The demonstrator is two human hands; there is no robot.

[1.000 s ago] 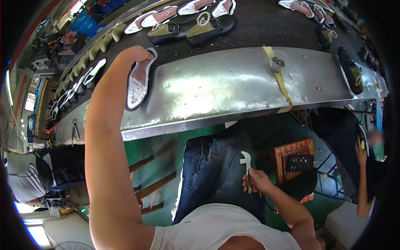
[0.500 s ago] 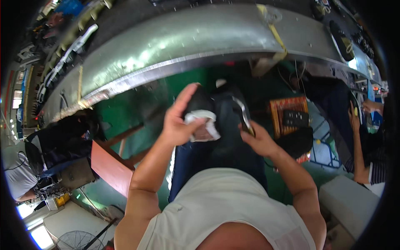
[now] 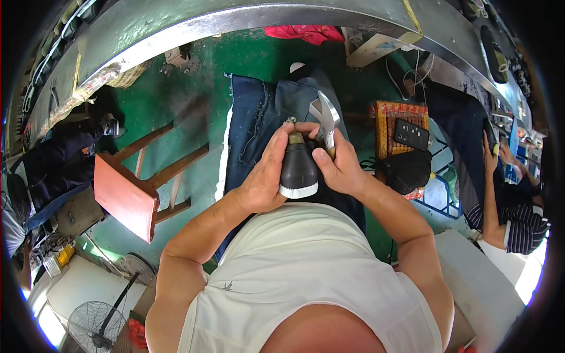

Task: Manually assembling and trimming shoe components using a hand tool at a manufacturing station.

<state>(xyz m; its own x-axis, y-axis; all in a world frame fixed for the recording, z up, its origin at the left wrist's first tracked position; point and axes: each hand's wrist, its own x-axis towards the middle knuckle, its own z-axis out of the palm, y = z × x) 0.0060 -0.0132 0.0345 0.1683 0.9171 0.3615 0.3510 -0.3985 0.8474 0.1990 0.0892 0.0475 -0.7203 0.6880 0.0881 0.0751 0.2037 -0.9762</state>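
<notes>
Over my lap, my left hand (image 3: 265, 175) is wrapped round one side of a black shoe upper (image 3: 299, 167), which looks stretched over a form. Its rounded, white-edged end points toward my body, and an olive-brown part shows at its far end. My right hand (image 3: 344, 167) grips steel pincers (image 3: 331, 120), their head pointing away from me and their jaws apart. Fingers of that same hand also reach to the far end of the upper. Most of the pincers' handle is hidden in my palm. Dark blue denim (image 3: 250, 126) covers my legs beneath.
A metal bench (image 3: 253, 17) crosses ahead. To the left stands a pinkish wooden stool (image 3: 123, 194); a fan (image 3: 100, 329) is behind it. At right, a woven seat (image 3: 382, 126) carries a black device (image 3: 410, 134) and black pouch (image 3: 406, 170). Seated co-workers (image 3: 521, 226) flank me.
The upper has been turned, so its black outside shows instead of the brown and white underside. My right hand has brought the pincers in beside it. The view has tilted toward my body.
</notes>
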